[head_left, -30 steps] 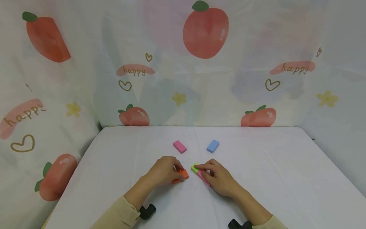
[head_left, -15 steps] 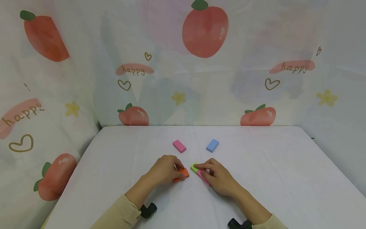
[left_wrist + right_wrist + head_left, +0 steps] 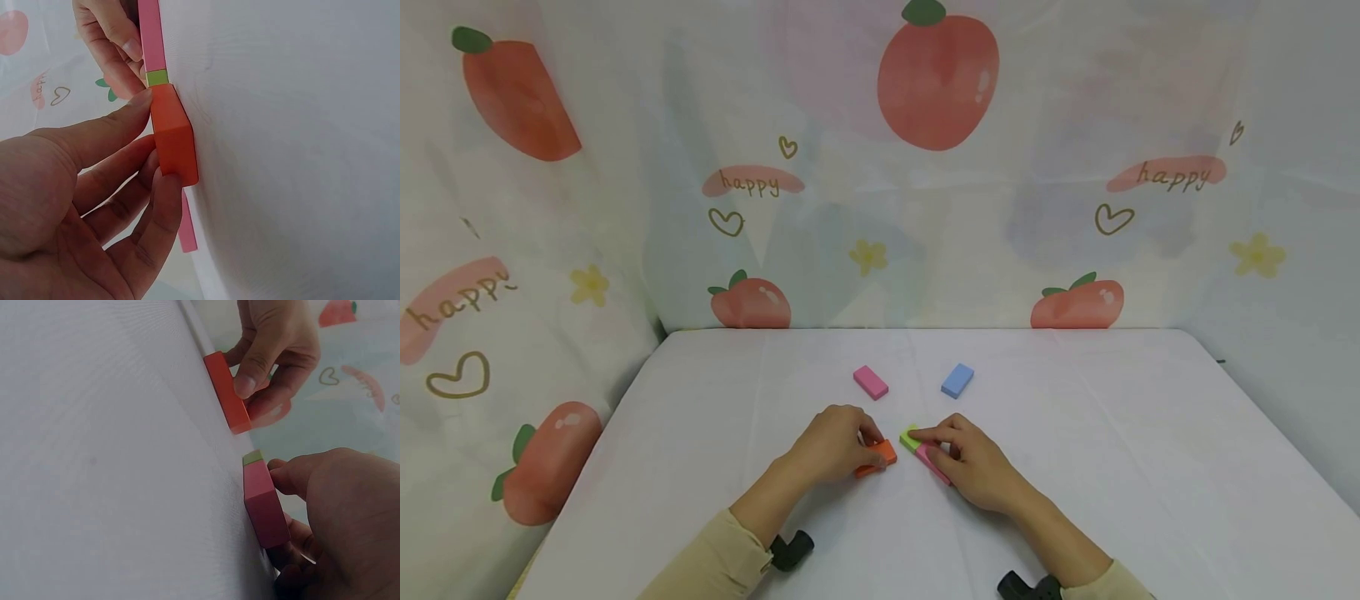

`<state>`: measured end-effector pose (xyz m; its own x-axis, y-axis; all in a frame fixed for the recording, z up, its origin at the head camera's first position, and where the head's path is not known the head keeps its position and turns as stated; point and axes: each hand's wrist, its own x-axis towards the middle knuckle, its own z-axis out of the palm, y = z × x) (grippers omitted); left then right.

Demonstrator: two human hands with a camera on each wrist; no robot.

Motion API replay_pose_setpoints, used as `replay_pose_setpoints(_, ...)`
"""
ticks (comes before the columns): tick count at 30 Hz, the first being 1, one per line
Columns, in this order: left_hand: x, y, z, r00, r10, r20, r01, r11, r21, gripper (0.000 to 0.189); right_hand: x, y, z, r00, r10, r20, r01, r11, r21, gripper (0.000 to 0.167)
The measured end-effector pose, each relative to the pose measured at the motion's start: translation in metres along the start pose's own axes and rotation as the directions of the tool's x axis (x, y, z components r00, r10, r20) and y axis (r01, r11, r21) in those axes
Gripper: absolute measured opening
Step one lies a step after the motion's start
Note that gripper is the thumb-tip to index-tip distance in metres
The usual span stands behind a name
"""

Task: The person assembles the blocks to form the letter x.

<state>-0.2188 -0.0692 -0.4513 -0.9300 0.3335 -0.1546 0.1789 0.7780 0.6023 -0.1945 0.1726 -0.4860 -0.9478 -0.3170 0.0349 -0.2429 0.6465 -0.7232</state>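
Note:
In the head view my left hand (image 3: 835, 446) pinches an orange block (image 3: 882, 455) between thumb and fingers, low on the white tabletop. Facing it, my right hand (image 3: 973, 462) grips a pink block (image 3: 934, 465) with a green block (image 3: 909, 437) against its far end. The right index finger reaches over the green one. A small gap parts the orange block from the green block, as the right wrist view shows with the orange block (image 3: 228, 394) and the green end (image 3: 252, 457). Fingers hide part of each held block.
Farther back on the white table (image 3: 1075, 417) lie another pink block (image 3: 871, 383) and a blue block (image 3: 957, 381), apart from each other. A printed curtain (image 3: 850, 125) rises behind the table's back edge.
My left hand has edged slightly to the right with the orange block, closer to the green one. The right hand and the two far blocks keep their places.

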Motion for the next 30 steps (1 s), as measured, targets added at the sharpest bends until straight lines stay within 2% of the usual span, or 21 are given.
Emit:
replay_pose_setpoints(9, -0.0004, 0.0023, 0.0007, 1.0, 0.02, -0.004, -0.02, 0.999, 0.031, 0.021, 0.0001, 0.0016, 0.0005, 1.0, -0.011, -0.002, 0.011, 1.0, 0.009, 0.033)
replay_pose_setpoints(30, 0.0026, 0.0081, 0.0047, 1.0, 0.029, 0.001, -0.029, 0.999, 0.023, 0.019, 0.0002, -0.002, -0.0006, 1.0, 0.006, -0.001, -0.006, 1.0, 0.017, 0.033)
